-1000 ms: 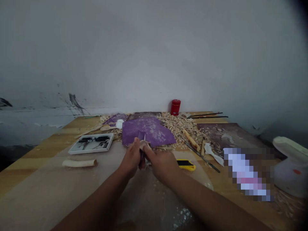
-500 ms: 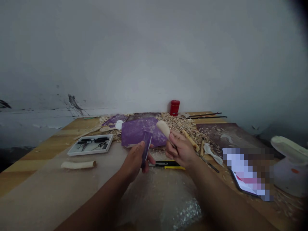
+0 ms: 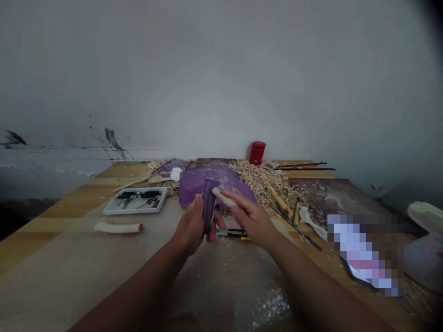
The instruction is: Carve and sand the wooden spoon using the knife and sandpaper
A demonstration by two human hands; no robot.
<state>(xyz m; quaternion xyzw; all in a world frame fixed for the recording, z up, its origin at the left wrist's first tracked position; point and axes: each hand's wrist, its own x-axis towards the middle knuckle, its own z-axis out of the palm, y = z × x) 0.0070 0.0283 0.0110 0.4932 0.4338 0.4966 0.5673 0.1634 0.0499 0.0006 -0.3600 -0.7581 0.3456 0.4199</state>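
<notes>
My left hand is closed on a folded strip of purple sandpaper, held upright with thumb and fingers. Pinched in my right hand is a pale, smooth carved wooden piece; its tip meets or nearly meets the upper edge of the sandpaper, and the fingers hide the rest of it. Below the hands, a black and yellow cutting tool lies partly hidden on the plastic-covered table. Behind them is a larger purple sandpaper sheet, dusted white.
A white tray of black-handled tools and a peeled stick lie to the left. Wood shavings spread at the back before a red tin. At right are a dark sheet, a blurred phone and a white container.
My right hand has moved left and turned the wooden piece, bringing its end to the sandpaper; earlier its broad rounded end pointed up, apart from it. The view has shifted slightly.
</notes>
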